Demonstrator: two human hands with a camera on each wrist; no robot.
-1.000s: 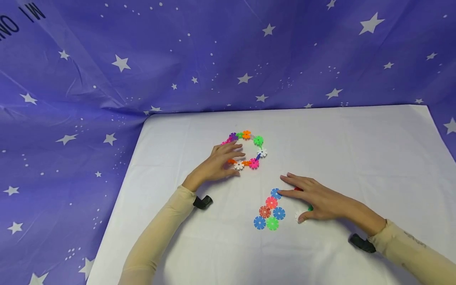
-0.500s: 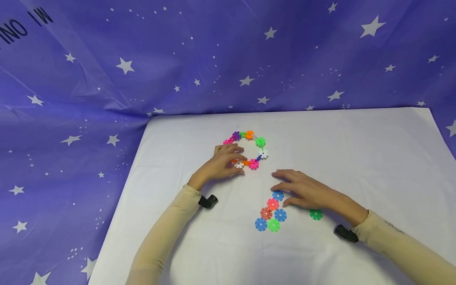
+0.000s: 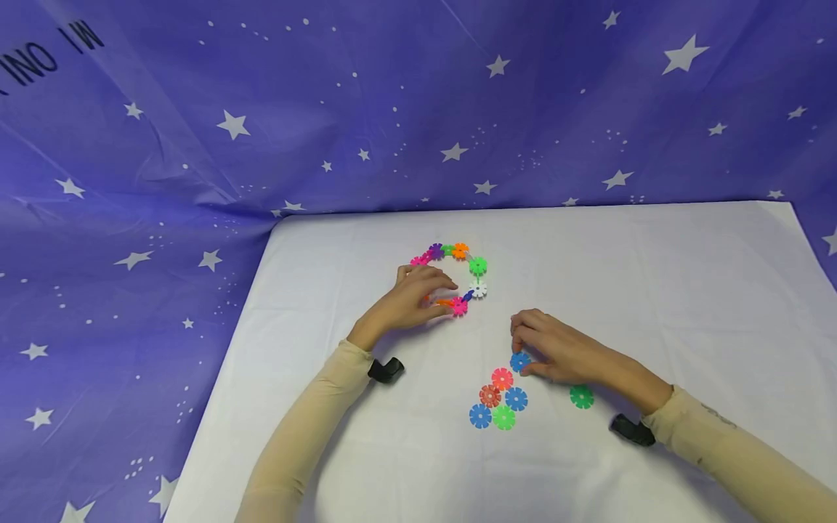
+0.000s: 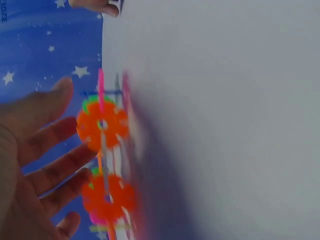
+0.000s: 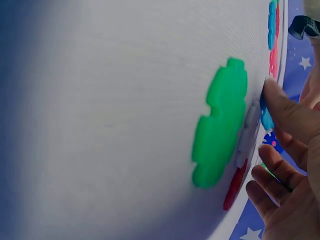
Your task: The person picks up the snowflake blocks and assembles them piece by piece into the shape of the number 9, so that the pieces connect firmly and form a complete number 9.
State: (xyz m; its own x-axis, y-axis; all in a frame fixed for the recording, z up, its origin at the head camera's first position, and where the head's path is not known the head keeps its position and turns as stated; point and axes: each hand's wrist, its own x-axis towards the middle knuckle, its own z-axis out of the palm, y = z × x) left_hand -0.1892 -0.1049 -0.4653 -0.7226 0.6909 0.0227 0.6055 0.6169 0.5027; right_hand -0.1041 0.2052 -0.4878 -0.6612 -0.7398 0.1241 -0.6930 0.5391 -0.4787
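At left, the left hand [image 3: 412, 299] conceals the near-left part of the ring of linked discs [image 3: 478, 266]; the left wrist view is blurred there, so firm contact cannot be confirmed. Its fingers are loosely extended, thumb apart from them. The ring lies on the white table [image 3: 654, 290], showing pink, purple, green, orange, white and dark blue pieces, some set on edge. Nearer the wearer, the cluster of five loose discs [image 3: 516, 399] lies flat: two blue, two reddish, one light green, all notched. Beside it, the upper blue disc [image 3: 520, 362] is partly covered by the right hand [image 3: 569, 352], whose thumb and forefinger curl onto its opposite edges. The white disc [image 5: 248, 134] and red disc [image 5: 235, 185], obscured in the head view, appear nearly edge-on at the right wrist. The green disc [image 3: 581, 396] lies farthest right.
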